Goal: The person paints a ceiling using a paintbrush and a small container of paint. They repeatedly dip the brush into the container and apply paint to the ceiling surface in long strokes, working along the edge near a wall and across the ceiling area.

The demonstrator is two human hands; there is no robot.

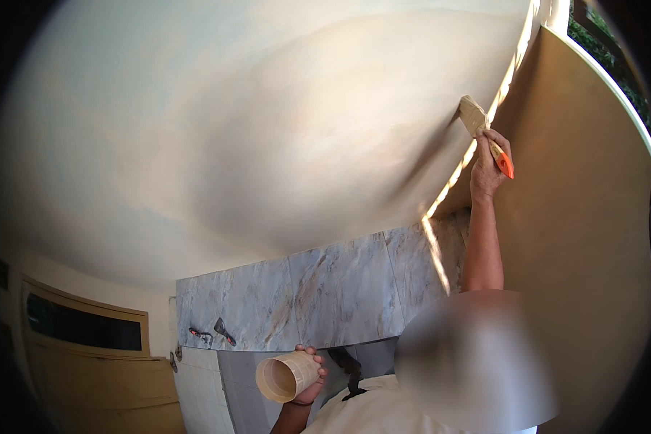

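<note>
My right hand point(487, 172) is raised at the upper right, fingers wrapped round the handle of a wide paintbrush point(474, 117). Its wooden handle ends in an orange tip. The pale bristle end lies against or very close to the cream wall point(325, 116), beside the bright strip of light at the corner; contact cannot be made out exactly. Low in the view, my left hand point(312, 387) grips a cream plastic tub point(288, 377) from its right side. The tub is tilted with its mouth toward the lower left, and its contents are not clearly visible.
A grey-blue marbled slab point(340, 286) runs along the wall's foot, with a scraper point(224, 331) and a smaller red-handled tool point(200, 335) on it. At right stands a brown panel point(579, 181). A tan door-like unit point(101, 383) with a dark pane is at lower left.
</note>
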